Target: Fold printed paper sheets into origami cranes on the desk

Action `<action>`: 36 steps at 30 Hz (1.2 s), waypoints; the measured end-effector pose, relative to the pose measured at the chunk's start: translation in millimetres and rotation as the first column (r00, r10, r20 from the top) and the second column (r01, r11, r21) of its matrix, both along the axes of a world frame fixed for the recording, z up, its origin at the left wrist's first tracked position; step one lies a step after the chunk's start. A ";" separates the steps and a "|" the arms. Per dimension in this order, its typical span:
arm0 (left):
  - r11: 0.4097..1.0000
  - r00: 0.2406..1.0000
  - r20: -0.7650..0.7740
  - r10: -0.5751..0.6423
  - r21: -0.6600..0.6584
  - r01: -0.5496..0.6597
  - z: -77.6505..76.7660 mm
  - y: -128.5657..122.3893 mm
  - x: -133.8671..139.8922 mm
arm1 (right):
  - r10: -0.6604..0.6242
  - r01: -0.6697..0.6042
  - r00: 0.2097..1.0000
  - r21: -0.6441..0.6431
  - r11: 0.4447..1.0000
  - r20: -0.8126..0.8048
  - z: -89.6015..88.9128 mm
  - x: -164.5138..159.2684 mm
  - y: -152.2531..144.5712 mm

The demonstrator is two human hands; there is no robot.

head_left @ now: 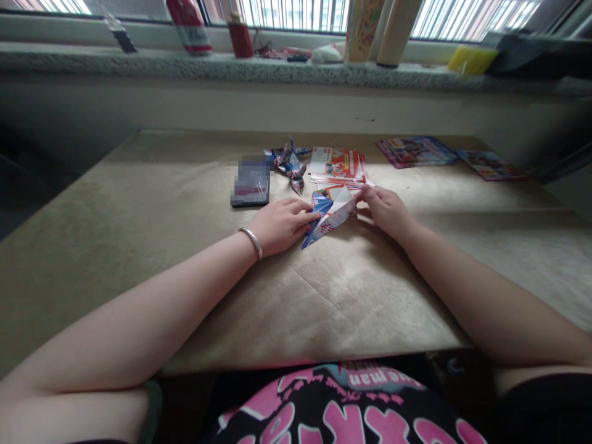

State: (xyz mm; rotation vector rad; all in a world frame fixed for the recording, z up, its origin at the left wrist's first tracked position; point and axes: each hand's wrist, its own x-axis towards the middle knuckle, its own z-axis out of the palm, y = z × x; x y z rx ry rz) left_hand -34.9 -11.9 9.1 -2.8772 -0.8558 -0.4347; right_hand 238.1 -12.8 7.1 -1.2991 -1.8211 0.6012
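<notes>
A partly folded sheet of printed paper [329, 221], blue, white and red with a pointed near end, lies between my hands on the table. My left hand [283, 227], with a silver bangle at the wrist, holds its left side with the fingertips on the blue folds. Its right end is pinched between the thumb and fingers of my right hand [385, 208]. Just beyond the paper is a stack of red and white printed booklets or cards [337, 163]. Folded paper figures [291, 165] in blue and red sit left of that stack.
A dark phone-like device [251, 182], partly blurred out, lies left of the paper figures. Colourful printed sheets [416, 152] rest at the table's back right. Along the stone windowsill [287, 73] stand a red can [189, 28], a red bottle [240, 38] and a yellow object [472, 60].
</notes>
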 end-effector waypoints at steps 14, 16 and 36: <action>0.985 0.982 -0.086 0.168 0.054 -0.163 11.1 -17.7 9.2 | 0.077 -0.147 0.904 0.138 0.979 0.420 8.7 -0.6 -2.4; 0.988 0.981 -0.116 0.154 0.029 -0.151 11.5 -17.0 8.8 | 0.105 -0.202 0.867 0.152 0.967 0.487 7.2 -0.1 -2.1; 0.958 0.979 -0.089 0.183 -0.206 -0.198 4.0 -4.4 6.2 | 0.288 -0.437 0.751 0.119 0.892 0.594 -0.6 -8.7 -3.8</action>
